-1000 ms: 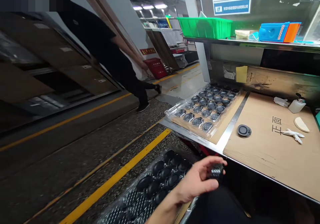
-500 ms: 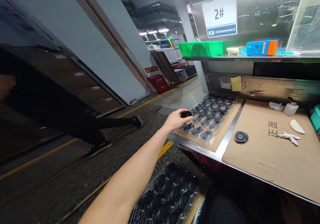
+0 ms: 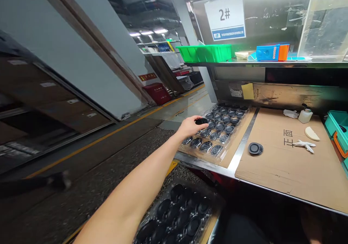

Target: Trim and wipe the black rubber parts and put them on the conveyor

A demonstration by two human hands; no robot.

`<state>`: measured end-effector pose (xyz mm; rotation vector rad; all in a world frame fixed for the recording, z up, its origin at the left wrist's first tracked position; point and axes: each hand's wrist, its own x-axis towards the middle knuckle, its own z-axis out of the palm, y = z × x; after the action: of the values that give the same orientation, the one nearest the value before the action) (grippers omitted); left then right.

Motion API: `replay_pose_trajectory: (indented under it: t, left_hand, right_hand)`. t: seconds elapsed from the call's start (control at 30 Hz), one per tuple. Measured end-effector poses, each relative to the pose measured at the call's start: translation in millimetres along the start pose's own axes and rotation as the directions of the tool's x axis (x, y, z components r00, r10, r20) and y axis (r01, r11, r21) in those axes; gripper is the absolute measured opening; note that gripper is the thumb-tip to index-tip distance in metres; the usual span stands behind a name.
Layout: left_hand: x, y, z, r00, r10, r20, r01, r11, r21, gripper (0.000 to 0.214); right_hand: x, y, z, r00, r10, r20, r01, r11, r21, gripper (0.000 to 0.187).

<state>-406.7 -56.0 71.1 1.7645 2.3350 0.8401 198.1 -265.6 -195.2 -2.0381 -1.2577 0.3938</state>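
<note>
My left hand (image 3: pixel 190 126) reaches out over the near left corner of a clear blister tray (image 3: pixel 217 156) on the bench. Its fingers are pinched on a small round black part (image 3: pixel 201 121), held just above the tray's pockets. The tray holds several black round parts in rows. A second tray (image 3: pixel 176 215) of the same black parts lies low by my knee, below the bench edge. A short stack of black round parts (image 3: pixel 255 148) sits on the cardboard sheet (image 3: pixel 288 171). My right hand is out of sight.
A steel shelf above carries a green bin (image 3: pixel 204 53) and a blue and orange box (image 3: pixel 269 52). A white bottle (image 3: pixel 304 115), a white glove (image 3: pixel 303 144) and a teal bin (image 3: pixel 338 129) lie at the right. Yellow floor lines run along the aisle at the left.
My left hand rose from the lower tray with a black part and now holds it over the bench tray. A person walking in the aisle has passed out of view to the left.
</note>
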Motion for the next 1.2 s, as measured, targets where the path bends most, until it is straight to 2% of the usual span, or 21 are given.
replay_pose_trajectory:
  t: [0.1, 0.17, 0.23, 0.37, 0.53, 0.8, 1.03, 1.2]
  left_hand:
    - [-8, 7, 1.9, 0.998, 0.059, 0.030, -0.060, 0.998, 0.029, 0.067]
    - [-6, 1, 2.2, 0.997, 0.069, 0.020, -0.071, 0.993, 0.090, 0.065]
    - [1, -13, 0.9, 1.000, 0.012, -0.007, -0.011, 0.986, 0.168, 0.064]
    - [18, -44, -1.6, 0.980, -0.196, -0.021, 0.195, 0.951, 0.238, 0.067]
    - [31, -55, 4.0, 0.982, -0.186, 0.028, 0.174, 0.953, 0.250, 0.069]
    - [39, -48, -0.6, 0.977, -0.177, 0.122, 0.134, 0.945, 0.297, 0.073]
    - [30, -20, 9.9, 0.952, -0.095, 0.290, 0.020, 0.968, 0.252, 0.087]
    - [25, -2, 13.6, 0.947, -0.076, 0.313, -0.018, 0.957, 0.288, 0.091]
  right_hand:
    - [-3, 3, 2, 1.000, -0.009, 0.019, 0.010, 1.000, -0.012, 0.034]
    - [-2, 2, 7, 0.999, -0.029, 0.039, 0.029, 1.000, -0.010, 0.034]
    - [-1, 0, 11, 0.997, -0.050, 0.053, 0.050, 0.999, -0.003, 0.034]
    - [1, -1, 16, 0.996, -0.070, 0.049, 0.070, 0.998, 0.004, 0.034]
    - [0, 3, 12, 0.997, -0.075, 0.026, 0.075, 0.997, -0.024, 0.032]
    - [0, 11, 13, 0.990, -0.128, 0.063, 0.132, 0.989, -0.061, 0.033]
    - [3, 17, 14, 0.971, -0.206, 0.124, 0.214, 0.975, -0.058, 0.031]
    - [5, 20, 10, 0.958, -0.245, 0.152, 0.255, 0.965, -0.055, 0.029]
